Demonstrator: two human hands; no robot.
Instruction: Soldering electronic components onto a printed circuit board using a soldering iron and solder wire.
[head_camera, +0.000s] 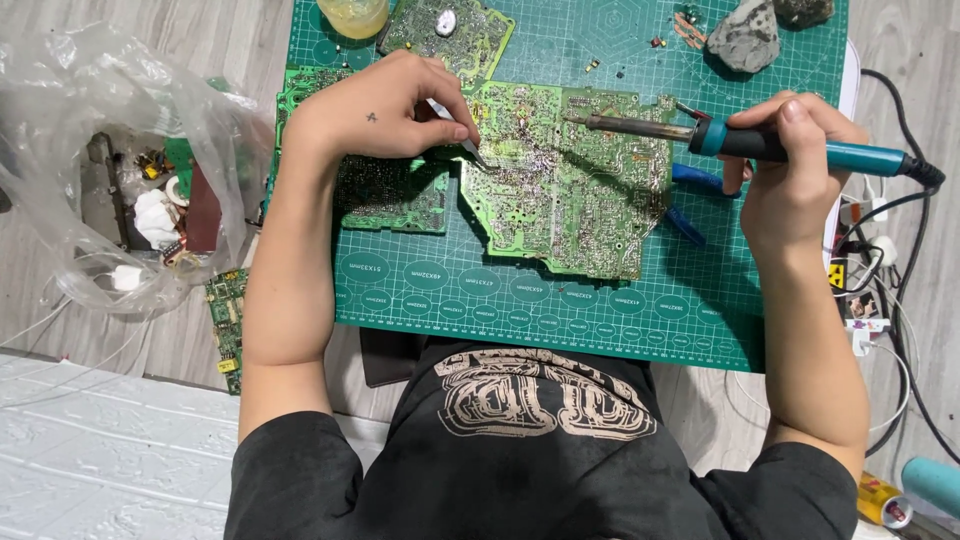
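Note:
My left hand (385, 105) grips metal tweezers (462, 140), their tip touching the left edge of a large green circuit board (565, 185) lying solder side up on a green cutting mat (600, 300). My right hand (795, 170) holds a teal-handled soldering iron (760, 145); its dark metal tip points left and hovers over the board's upper middle. A second green board (395, 195) lies under my left hand, and a third (450, 30) sits at the mat's top.
A clear plastic bag (120, 170) of scrap parts lies left of the mat. A small green board (228, 320) sits by my left forearm. Grey rocks (748, 35) rest top right. Blue-handled pliers (690, 200) lie under the iron. Cables (900, 290) trail at right. A yellowish jar (352, 15) stands top centre.

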